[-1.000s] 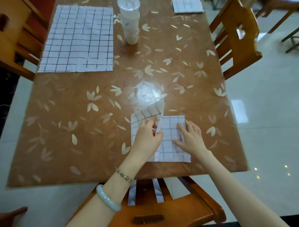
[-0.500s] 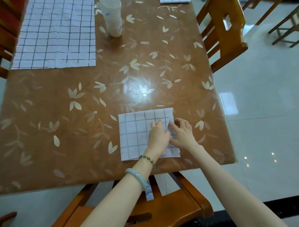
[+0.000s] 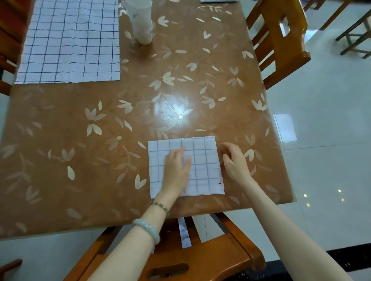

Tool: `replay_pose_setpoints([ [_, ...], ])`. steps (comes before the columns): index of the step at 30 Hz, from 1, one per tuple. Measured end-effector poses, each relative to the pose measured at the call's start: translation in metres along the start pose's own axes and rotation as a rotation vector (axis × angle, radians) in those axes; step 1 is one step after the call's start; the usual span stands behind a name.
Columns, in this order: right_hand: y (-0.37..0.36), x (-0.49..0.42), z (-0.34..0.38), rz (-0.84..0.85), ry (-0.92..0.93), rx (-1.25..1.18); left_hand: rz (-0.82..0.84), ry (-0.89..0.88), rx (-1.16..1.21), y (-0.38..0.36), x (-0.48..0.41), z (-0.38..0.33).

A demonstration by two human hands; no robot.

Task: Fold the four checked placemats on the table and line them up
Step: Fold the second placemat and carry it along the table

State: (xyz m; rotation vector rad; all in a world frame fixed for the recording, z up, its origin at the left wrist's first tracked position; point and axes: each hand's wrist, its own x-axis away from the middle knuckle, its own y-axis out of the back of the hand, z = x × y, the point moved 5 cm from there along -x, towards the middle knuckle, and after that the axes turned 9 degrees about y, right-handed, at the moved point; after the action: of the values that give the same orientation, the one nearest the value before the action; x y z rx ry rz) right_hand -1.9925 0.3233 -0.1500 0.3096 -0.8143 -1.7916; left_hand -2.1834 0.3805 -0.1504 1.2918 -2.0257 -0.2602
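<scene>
Placemat, folded, white cloth with a dark checked grid [image 3: 202, 166]: lies flat in the lower centre of the frame, near the table's near edge, a roughly square packet with layered edges showing along its right and bottom sides and small dark specks along the right edge.

Left hand [image 3: 176, 166]: palm down on the folded placemat, fingers together and laid flat on the cloth, nothing pinched; beaded bracelet and pale green bangle on the wrist.

Right hand [image 3: 234, 162]: rests at the placemat's right edge, fingers curled loosely; whether the fingertips grip the cloth layers cannot be told.

Placemat, unfolded, white with dark checks [image 3: 68, 44]: spread flat in the upper left of the frame, its top and left parts cut off by the frame edge.

Third checked piece [image 3: 217, 1]: only a sliver shows at the top edge, folded state not readable.

Table, brown glossy top with a pale leaf and flower pattern [image 3: 100, 180]: bright glare at its centre.

Container, translucent white plastic [image 3: 140, 24]: stands at upper centre, top cut off; small blue marks on it are too blurred to read.

Chairs, orange-brown wood: one at the right [image 3: 281, 40], one at the bottom [image 3: 200, 260], pale strips visible between its slats.
</scene>
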Motion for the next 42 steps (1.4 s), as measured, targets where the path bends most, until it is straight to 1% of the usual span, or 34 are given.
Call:
replay_pose_setpoints([
  [2, 0.000, 0.003, -0.001, -0.048, 0.020, 0.094, -0.231, 0.072, -0.048, 0.040, -0.004, 0.031],
  [3, -0.004, 0.004, -0.001, -0.038, 0.030, 0.114, -0.297, 0.133, -0.052, 0.056, -0.005, 0.047],
  [4, -0.009, 0.005, 0.000, -0.017, 0.021, 0.110, -0.319, 0.198, -0.022, 0.068, -0.006, 0.059],
  [7, -0.021, 0.004, -0.004, 0.015, -0.145, 0.045, -0.280, 0.323, 0.146, 0.077, -0.009, 0.074],
  [9, -0.024, 0.001, -0.009, -0.011, -0.277, -0.015, -0.274, 0.341, 0.197, 0.078, -0.012, 0.074],
  [11, -0.025, -0.002, -0.012, -0.028, -0.337, -0.052, -0.245, 0.363, 0.252, 0.078, -0.017, 0.073],
  [14, -0.027, -0.005, -0.010, -0.022, -0.364, -0.060, -0.164, 0.449, 0.353, 0.076, -0.022, 0.073],
  [19, -0.027, -0.010, -0.003, -0.021, -0.382, 0.001, -0.110, 0.590, 0.438, 0.086, -0.024, 0.081],
  [23, -0.041, -0.011, 0.015, 0.011, -0.362, -0.089, -0.069, 0.671, 0.541, 0.099, -0.024, 0.093],
  [25, -0.053, -0.011, 0.026, 0.036, -0.357, -0.147, -0.093, 0.678, 0.585, 0.112, -0.025, 0.099],
  [28, -0.070, -0.009, 0.039, 0.083, -0.342, -0.233, -0.100, 0.620, 0.558, 0.133, -0.028, 0.105],
  [30, -0.076, -0.009, 0.043, 0.108, -0.281, -0.179, -0.111, 0.595, 0.535, 0.142, -0.028, 0.108],
  [31, -0.075, -0.010, 0.043, 0.096, -0.245, -0.128, -0.120, 0.584, 0.519, 0.144, -0.028, 0.109],
  [33, -0.069, -0.016, 0.041, 0.016, -0.208, -0.081, -0.147, 0.568, 0.492, 0.147, -0.027, 0.110],
  [36, -0.059, -0.030, 0.044, -0.074, -0.178, -0.129, -0.180, 0.570, 0.506, 0.147, -0.026, 0.111],
  [39, -0.057, -0.046, 0.048, -0.071, -0.148, -0.147, -0.198, 0.600, 0.552, 0.148, -0.027, 0.114],
  [42, -0.063, -0.058, 0.050, 0.015, -0.110, -0.048, -0.205, 0.612, 0.565, 0.148, -0.029, 0.115],
])
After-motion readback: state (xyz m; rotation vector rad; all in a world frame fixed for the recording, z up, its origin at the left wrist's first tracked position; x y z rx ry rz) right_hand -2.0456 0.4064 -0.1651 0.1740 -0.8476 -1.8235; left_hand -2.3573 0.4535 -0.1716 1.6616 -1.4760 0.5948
